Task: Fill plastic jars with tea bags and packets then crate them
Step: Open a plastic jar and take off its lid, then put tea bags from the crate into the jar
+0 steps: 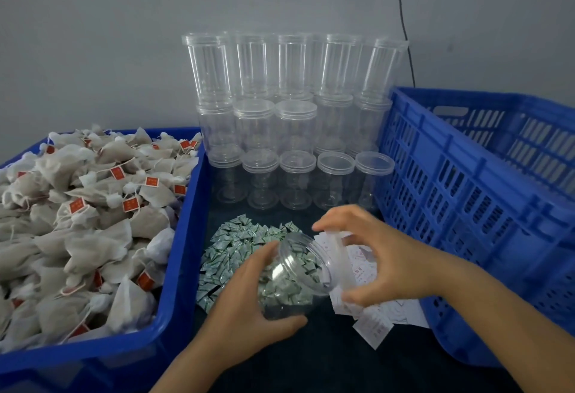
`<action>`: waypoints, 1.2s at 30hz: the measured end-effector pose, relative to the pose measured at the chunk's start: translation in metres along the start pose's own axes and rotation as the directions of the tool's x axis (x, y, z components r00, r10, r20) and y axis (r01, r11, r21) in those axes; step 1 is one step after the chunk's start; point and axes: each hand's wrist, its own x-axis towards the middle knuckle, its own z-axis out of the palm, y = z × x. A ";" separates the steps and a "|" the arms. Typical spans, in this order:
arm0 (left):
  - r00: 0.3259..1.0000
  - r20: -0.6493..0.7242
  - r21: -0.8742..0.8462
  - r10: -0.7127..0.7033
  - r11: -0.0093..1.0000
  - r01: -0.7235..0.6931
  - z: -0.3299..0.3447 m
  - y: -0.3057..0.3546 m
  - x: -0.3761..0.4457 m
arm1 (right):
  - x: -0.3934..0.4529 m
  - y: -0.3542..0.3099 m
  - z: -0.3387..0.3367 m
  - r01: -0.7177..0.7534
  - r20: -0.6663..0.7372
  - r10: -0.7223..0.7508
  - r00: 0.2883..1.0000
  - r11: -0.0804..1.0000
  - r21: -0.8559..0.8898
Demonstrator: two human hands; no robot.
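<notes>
Clear jar (pixel 292 277) tilted, left hand (pixel 249 305) gripping body; right hand (pixel 370 255) fingers curled round lid (pixel 337 263).

Bare hands (pixel 264 296), forearms unsleeved

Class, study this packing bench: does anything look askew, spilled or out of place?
The top-row stacked jar at the right end leans rightward over the slatted crate, unlike its upright neighbours. Loose white packets lie scattered by the right hand.

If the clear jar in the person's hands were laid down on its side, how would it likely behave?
The jar is round and smooth-walled, so it would probably roll. It looks thin, clear and empty, so likely light and easily nudged. The left hand wraps its body, suggesting an easy hold.
</notes>
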 end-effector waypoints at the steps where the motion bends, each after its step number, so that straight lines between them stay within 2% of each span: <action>1: 1.000 -0.027 -0.043 -0.006 0.999 0.005 0.000 0.000 0.001 | 0.003 0.000 -0.003 0.011 -0.083 -0.004 0.997 0.996 0.089; 3: 0.996 -0.078 -0.131 -0.043 0.991 0.033 0.002 -0.002 0.004 | 0.014 0.003 -0.007 0.065 -0.266 0.026 0.964 0.943 0.326; 5: 0.987 -0.144 -0.183 -0.071 0.982 0.044 0.006 -0.003 0.007 | 0.031 0.015 -0.009 0.132 -0.407 0.106 0.907 0.847 0.515; 8: 0.957 -0.276 -0.208 -0.089 0.978 0.031 0.008 0.000 0.015 | 0.062 0.045 -0.007 0.082 -0.528 0.273 0.804 0.829 0.553; 12: 0.892 -0.403 -0.279 -0.203 0.956 0.091 0.005 0.001 0.023 | 0.098 0.087 0.013 -0.125 -0.571 0.488 0.660 0.821 0.558; 14: 0.860 -0.431 -0.291 -0.272 0.945 0.153 0.003 -0.001 0.025 | 0.111 0.101 0.027 -0.249 -0.566 0.537 0.625 0.825 0.508; 19: 0.847 -0.412 -0.321 -0.337 0.923 0.211 0.002 -0.007 0.024 | 0.127 0.124 0.048 -0.448 -0.520 0.617 0.591 0.787 0.424; 25: 0.859 -0.391 -0.317 -0.331 0.925 0.212 0.007 -0.012 0.024 | 0.130 0.133 0.053 -0.536 -0.513 0.620 0.593 0.780 0.323; 30: 0.866 -0.371 -0.324 -0.336 0.920 0.218 0.010 -0.010 0.025 | 0.136 0.135 0.048 -0.714 -0.483 0.642 0.596 0.698 0.048; 33: 0.869 -0.375 -0.323 -0.324 0.924 0.205 0.011 -0.009 0.024 | 0.138 0.134 0.050 -0.742 -0.450 0.653 0.609 0.670 -0.032; 36: 0.869 -0.376 -0.328 -0.323 0.923 0.201 0.010 -0.007 0.024 | 0.136 0.127 0.047 -0.752 -0.413 0.674 0.612 0.658 -0.041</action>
